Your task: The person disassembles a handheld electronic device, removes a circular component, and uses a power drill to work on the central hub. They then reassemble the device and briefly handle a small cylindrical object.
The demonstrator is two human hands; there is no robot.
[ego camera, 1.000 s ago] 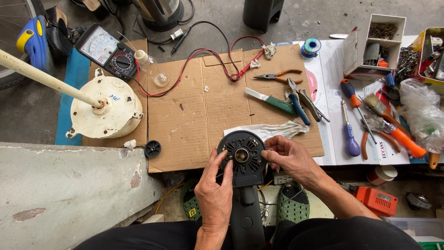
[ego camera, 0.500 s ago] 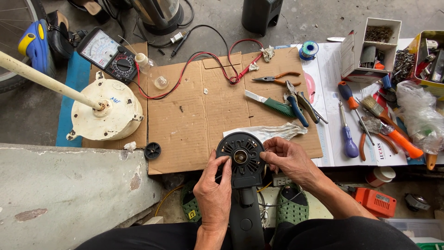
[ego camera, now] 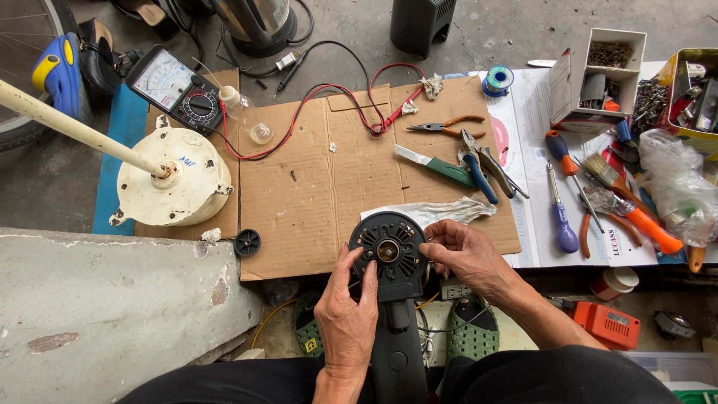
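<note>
Rough concrete floor, flattened corrugated cardboard [ego camera: 329,187] spread over it. At its near edge, round black ribbed plastic motor housing [ego camera: 389,251] on a black stem, clamped between left hand [ego camera: 345,318] and right hand [ego camera: 467,254]. Crumpled pale rag [ego camera: 441,212] just behind. Cream metal motor [ego camera: 179,183] off the left edge.

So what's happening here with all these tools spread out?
A person sits over a black round motor housing on its black stand. The left hand steadies its lower edge; the right hand pinches at its right rim. Pliers, screwdrivers and a multimeter lie untouched around the cardboard sheet.
</note>
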